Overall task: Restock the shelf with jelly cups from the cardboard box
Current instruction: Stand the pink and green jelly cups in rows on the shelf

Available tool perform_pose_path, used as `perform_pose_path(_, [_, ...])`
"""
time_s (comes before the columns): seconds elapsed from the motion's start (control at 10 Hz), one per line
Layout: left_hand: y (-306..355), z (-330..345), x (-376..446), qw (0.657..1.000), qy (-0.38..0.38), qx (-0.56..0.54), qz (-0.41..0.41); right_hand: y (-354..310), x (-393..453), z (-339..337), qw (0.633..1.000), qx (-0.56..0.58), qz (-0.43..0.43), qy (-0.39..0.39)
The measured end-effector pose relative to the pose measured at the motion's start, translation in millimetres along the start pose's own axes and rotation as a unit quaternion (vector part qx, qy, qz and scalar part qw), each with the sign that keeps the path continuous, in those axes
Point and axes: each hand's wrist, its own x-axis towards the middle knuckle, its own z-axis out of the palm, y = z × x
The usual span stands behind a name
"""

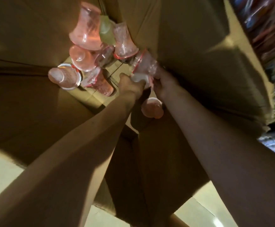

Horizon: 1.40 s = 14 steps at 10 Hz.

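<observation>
I look down into the cardboard box (35, 99), deep and almost emptied, and I take its bottom as my landmark. Both arms reach far inside. The left hand (130, 89) and the right hand (164, 82) meet just above the bottom of the box, on the side near the right wall. Between them is one pink jelly cup (145, 64) with a red rim, tilted, its white lid turned toward the hands. The right hand's fingers seem to be curled around the lower part of this cup. The left hand touches the white lid, but the picture is blurred there, so I cannot tell if its fingers pinch it or only rest against it.

The other jelly cups (86, 28) lie loose on the bottom of the box, at the far corner: several pink ones on their sides or upside down, and one pale green cup (105, 30) among them. One more pink cup (152, 108) lies nearer to me, under the wrists.

I judge that the step in hand is picking cups out of the box. The next move calls for a firm hold on the cup, then lifting it straight up past the walls toward the shelf (271, 38), which shows at the right edge.
</observation>
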Motion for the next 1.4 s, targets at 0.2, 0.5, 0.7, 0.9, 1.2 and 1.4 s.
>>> perform_pose_path(0.2, [-3, -64, -38, 0.998, -0.009, 0.058, 0.032, -33, -104, 16, 0.999, -0.016, 0.017, 0.043])
perform_pose_path(0.5, [47, -176, -121, 0.965, -0.008, 0.216, 0.147, -67, -231, 13, 0.958, -0.182, -0.193, 0.110])
perform_pose_path(0.7, [97, -249, -200, 0.923, -0.027, 0.283, 0.258, -118, -337, 7, 0.896, -0.252, -0.360, 0.054])
perform_pose_path(0.9, [155, -315, -293, 0.899, -0.050, 0.267, 0.344, -177, -441, -1, 0.830, -0.325, -0.453, -0.006])
perform_pose_path(1.2, [240, -422, -437, 0.831, 0.036, 0.360, 0.423, -259, -624, -18, 0.712, -0.407, -0.570, -0.048])
perform_pose_path(1.4, [307, -464, -546, 0.781, 0.078, 0.401, 0.472, -303, -735, -28, 0.700, -0.361, -0.614, -0.062])
